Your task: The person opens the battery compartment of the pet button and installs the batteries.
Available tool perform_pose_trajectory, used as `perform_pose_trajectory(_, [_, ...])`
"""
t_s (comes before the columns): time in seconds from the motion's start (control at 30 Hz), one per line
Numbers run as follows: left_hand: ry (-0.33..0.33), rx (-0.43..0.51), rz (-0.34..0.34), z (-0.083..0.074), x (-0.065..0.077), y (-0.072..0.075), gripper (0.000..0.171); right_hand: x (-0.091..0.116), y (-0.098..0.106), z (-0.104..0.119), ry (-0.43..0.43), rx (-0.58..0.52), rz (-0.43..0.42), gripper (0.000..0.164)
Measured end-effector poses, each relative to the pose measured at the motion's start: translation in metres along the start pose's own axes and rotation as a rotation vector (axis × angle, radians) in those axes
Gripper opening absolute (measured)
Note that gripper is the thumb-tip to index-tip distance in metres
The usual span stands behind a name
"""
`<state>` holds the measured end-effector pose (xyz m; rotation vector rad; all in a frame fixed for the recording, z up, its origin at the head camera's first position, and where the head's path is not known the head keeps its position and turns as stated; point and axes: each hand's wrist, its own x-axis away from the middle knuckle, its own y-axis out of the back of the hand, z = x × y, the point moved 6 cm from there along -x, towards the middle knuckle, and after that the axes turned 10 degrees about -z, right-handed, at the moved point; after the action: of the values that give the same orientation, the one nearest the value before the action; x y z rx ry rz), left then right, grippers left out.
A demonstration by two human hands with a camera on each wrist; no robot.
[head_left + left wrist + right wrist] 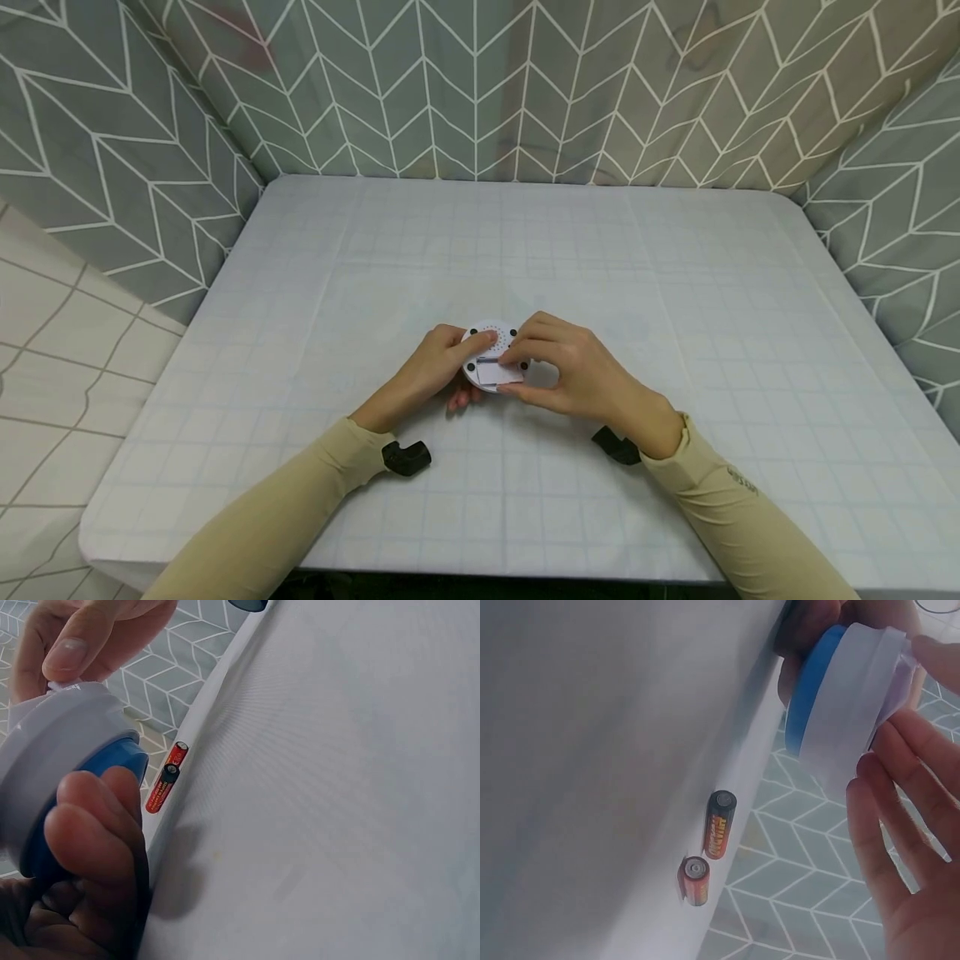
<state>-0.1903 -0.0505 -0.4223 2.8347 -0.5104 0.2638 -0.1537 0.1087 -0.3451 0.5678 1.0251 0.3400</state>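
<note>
Above the table [480, 258], the round device [841, 697] is gripped underside up by curled fingers of the left hand [441, 358], presumably exposing the cover [489, 372] pinched by fingertips of the right hand [567, 360].

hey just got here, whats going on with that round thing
A person holds a round white-and-blue device in the left hand, its dotted face turned up. The right hand pinches a small rectangular panel on that face; whether the panel is going on or coming off is hard to tell. Two batteries lie on the table, in neither hand.
</note>
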Motion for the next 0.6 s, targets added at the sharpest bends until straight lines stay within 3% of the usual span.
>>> perform_pose_trajectory(0.33, [-0.002,0.019,0.013,0.000,0.000,0.000,0.061,0.002,0.001,-0.007,-0.093,-0.109,-0.011,0.023])
perform_pose_trajectory(0.6, [0.013,0.031,0.018,0.001,0.000,-0.002,0.060,0.006,0.009,-0.015,-0.146,-0.045,-0.009,0.026])
